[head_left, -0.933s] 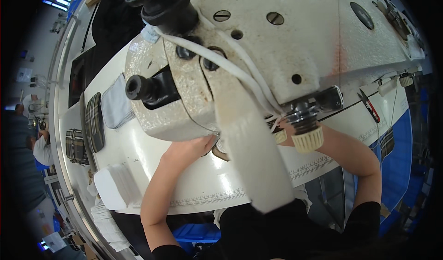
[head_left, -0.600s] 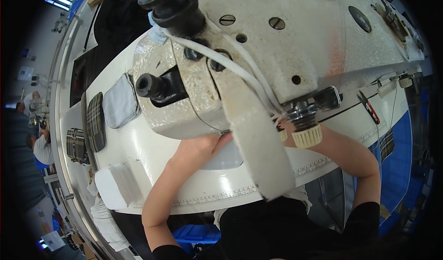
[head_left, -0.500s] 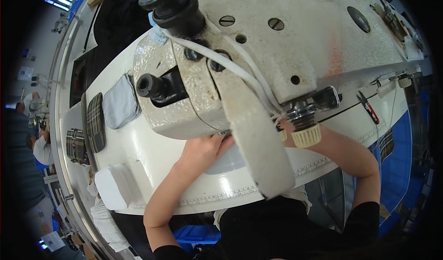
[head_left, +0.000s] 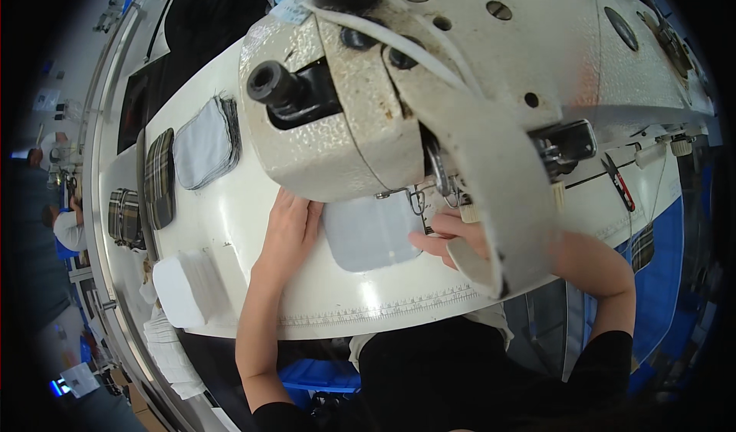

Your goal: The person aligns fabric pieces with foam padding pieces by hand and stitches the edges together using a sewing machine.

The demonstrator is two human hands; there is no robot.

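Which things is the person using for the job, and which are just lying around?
Being used:
Pale blue cloth piece, between the left hand and right hand
Sewing machine, over the cloth's far edge
Probably the similar cloth stack

Seemingly just lying about:
Red-handled snips
Plaid pieces
White pile (could be for later)

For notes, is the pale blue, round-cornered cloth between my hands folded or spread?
Spread: the pale blue cloth lies flat, no visible fold.

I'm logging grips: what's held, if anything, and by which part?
No clear grip shows: the left hand is at the left edge of the grey cloth panel, the right hand at its right.
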